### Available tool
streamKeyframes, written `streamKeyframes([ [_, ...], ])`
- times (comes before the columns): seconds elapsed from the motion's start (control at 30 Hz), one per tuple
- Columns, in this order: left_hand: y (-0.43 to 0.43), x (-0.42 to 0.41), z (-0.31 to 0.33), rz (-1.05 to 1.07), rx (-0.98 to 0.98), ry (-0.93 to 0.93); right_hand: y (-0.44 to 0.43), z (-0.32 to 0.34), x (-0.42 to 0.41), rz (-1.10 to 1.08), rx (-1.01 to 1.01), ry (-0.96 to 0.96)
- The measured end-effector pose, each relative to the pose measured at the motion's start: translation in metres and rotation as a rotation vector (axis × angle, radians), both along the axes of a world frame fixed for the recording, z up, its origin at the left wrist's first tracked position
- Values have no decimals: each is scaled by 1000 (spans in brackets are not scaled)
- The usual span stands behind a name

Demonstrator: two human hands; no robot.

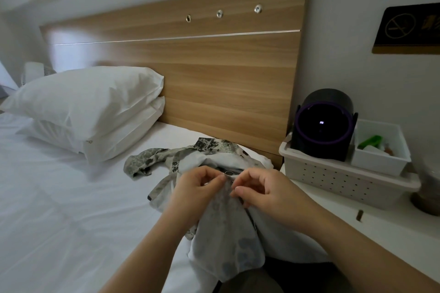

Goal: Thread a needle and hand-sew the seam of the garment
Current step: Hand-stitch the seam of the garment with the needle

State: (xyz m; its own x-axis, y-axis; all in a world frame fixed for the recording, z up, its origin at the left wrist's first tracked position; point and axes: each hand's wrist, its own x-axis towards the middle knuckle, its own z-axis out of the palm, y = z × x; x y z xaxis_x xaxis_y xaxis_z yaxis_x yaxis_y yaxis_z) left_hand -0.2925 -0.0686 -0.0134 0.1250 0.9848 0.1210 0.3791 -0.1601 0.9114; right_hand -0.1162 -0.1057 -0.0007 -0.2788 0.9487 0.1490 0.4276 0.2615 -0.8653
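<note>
A pale grey patterned garment (228, 233) lies bunched on the white bed, turned partly inside out, with its darker printed part stretching toward the headboard. My left hand (197, 188) pinches a raised fold of the fabric near its top edge. My right hand (259, 192) faces it a few centimetres away, thumb and forefinger pinched together at the same fold. A thin needle or thread between the fingertips is too small to make out.
Two stacked white pillows (90, 112) sit at the left against the wooden headboard (214, 74). On the white bedside table (357, 226) at the right stands a perforated white tray (333, 173) holding a black round device (325, 123) and a small white bin (381, 150).
</note>
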Motion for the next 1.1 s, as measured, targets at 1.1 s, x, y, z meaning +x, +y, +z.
streamKeyframes([
  [1.1, -12, -1, 10, -250, -237, -150, 49, -3, 40, -759, -269, 1001],
])
